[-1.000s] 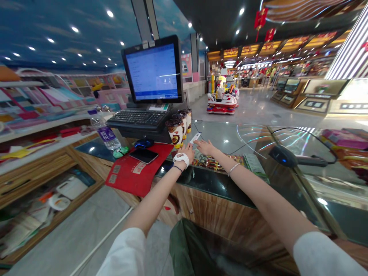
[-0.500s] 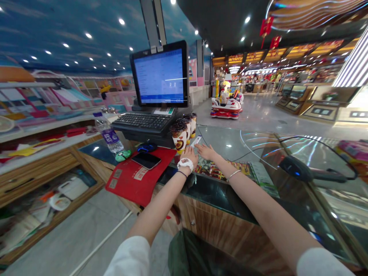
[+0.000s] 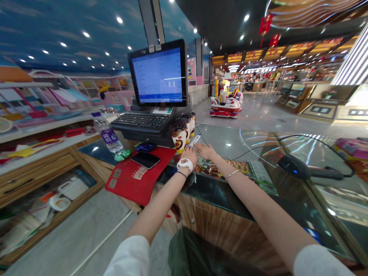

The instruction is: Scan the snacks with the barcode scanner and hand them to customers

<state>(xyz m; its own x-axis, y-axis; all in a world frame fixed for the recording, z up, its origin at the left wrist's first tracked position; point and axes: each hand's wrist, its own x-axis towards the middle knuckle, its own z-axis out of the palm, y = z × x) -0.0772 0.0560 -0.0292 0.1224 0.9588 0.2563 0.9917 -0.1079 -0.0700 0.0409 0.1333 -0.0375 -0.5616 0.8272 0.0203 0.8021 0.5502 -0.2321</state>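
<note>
My left hand [image 3: 189, 155], with a white watch on its wrist, lies low over the glass counter, its fingers stretched forward. Close to its right, my right hand [image 3: 206, 151] is flattened with fingers pointing left and the thumb apart; a thin bracelet circles that wrist. Neither hand visibly holds anything. Just beyond the fingertips lies a small white strip [image 3: 196, 140], perhaps a card or label. Beside it several dark-lidded paper cups [image 3: 178, 138] stand in a row, the nearest right ahead of my left hand. Colourful flat packets [image 3: 211, 168] show at the counter below my right hand.
A monitor [image 3: 158, 76] with a keyboard [image 3: 140, 122] stands behind a red mat [image 3: 143, 174], which bears a phone [image 3: 145, 160]. A mouse [image 3: 146, 147] and a water bottle [image 3: 109, 138] are nearby. At right lies a corded barcode scanner [image 3: 296, 167].
The head view has shifted very slightly. Both hands keep practically the same place and pose near the cups.
</note>
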